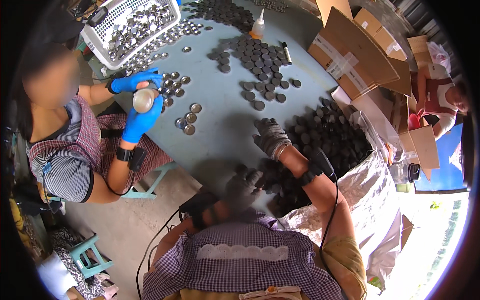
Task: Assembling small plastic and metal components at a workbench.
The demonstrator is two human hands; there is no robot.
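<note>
My right hand (272,138), in a grey glove, is over the blue-grey table at the left edge of a heap of black round caps (325,131). Its fingers are spread and bent a little, with nothing visible in them. My left hand (243,189), in a darker grey glove, is close to my body by the table's near edge, beside the lower end of the heap. Its fingers are blurred, and whether they hold a cap cannot be made out. Several black discs (270,87) lie flat on the table beyond my right hand.
At the left, a person in blue gloves (137,122) holds a pale round container (143,100) beside shiny metal caps (190,118). A white basket (176,19) holds more metal pieces. An orange-based squeeze bottle (258,29), a marker (286,53), cardboard boxes (350,55) and silvery sheeting (357,192) surround the work.
</note>
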